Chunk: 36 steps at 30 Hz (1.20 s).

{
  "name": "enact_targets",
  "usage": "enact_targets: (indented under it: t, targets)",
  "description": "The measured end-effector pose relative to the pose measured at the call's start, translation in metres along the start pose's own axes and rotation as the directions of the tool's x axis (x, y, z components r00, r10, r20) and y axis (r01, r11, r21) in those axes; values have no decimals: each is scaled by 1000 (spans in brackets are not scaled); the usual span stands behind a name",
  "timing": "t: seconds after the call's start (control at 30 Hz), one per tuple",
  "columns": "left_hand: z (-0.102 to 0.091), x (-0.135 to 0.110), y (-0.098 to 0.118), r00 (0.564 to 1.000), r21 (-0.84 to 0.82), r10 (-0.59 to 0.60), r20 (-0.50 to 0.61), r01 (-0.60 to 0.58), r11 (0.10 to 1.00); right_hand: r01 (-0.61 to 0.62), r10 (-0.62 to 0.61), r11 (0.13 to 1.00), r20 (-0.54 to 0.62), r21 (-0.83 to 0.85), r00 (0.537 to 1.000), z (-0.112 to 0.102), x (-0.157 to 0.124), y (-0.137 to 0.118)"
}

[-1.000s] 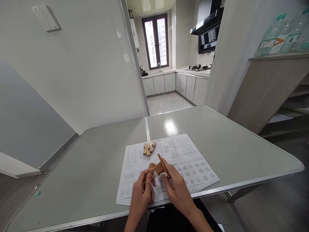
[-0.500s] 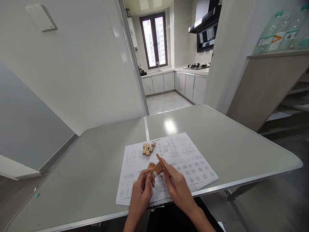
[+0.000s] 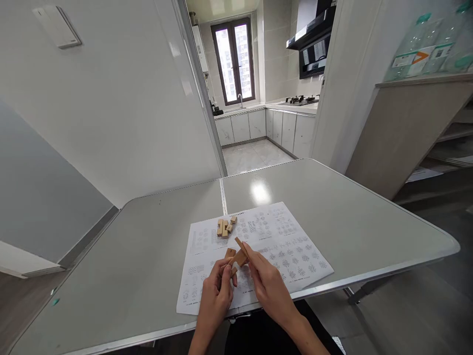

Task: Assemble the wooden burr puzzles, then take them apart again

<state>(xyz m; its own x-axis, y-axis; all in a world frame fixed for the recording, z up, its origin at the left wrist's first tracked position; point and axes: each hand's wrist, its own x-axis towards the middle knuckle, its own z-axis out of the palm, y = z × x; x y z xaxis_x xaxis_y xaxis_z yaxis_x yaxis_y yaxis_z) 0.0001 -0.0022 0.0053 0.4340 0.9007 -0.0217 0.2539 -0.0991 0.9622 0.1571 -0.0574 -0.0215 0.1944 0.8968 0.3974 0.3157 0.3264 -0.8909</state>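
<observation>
My left hand [image 3: 219, 288] is closed around small wooden puzzle pieces [image 3: 230, 253] near the front edge of the table. Between the thumb and fingers of my right hand [image 3: 268, 281] is a slim wooden puzzle stick [image 3: 240, 243], tilted up to the left. A flat wooden piece [image 3: 241, 258] spans the gap between both hands; whether it is joined to the others I cannot tell. Fingers hide parts of the held pieces. Beneath the hands lies a printed instruction sheet [image 3: 295, 246] with many small diagrams. Several wooden blocks [image 3: 224, 228] rest in a cluster on its upper left part.
The grey table [image 3: 148, 256] has a metal rim and a seam across it. A small teal bit [image 3: 55, 301] lies near its left edge. Plastic bottles [image 3: 414, 44] stand on a shelf unit at right. Beyond a doorway is a kitchen with cabinets [image 3: 240, 128].
My right hand has shifted slightly down and left with the wooden stick, whose tip sits a little lower. My left hand stays nearly still. The whole view has drifted slightly.
</observation>
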Motion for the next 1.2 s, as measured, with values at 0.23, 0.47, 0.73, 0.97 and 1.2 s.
enact_targets:
  t: [0.23, 0.47, 0.73, 0.97, 1.2]
  targets:
    - [-1, 1, -2, 1000, 15, 23, 5, -23, 1000, 24, -24, 1000, 21, 2, 999, -4, 0, -2]
    - [0, 0, -2, 1000, -20, 21, 6, -21, 1000, 41, -40, 999, 53, -9, 998, -5, 1, -5]
    - [4, -1, 0, 1000, -16, 22, 11, -22, 1000, 40, -29, 993, 101, -107, 994, 3, -1, -10]
    - [6, -2, 4, 999, 32, 19, 38, -20, 999, -1, 6, 998, 90, -64, 996, 5, -1, -5]
    - [5, -2, 5, 998, -10, 23, 67, -23, 1000, 18, -16, 999, 89, -32, 996, 3, 0, -7]
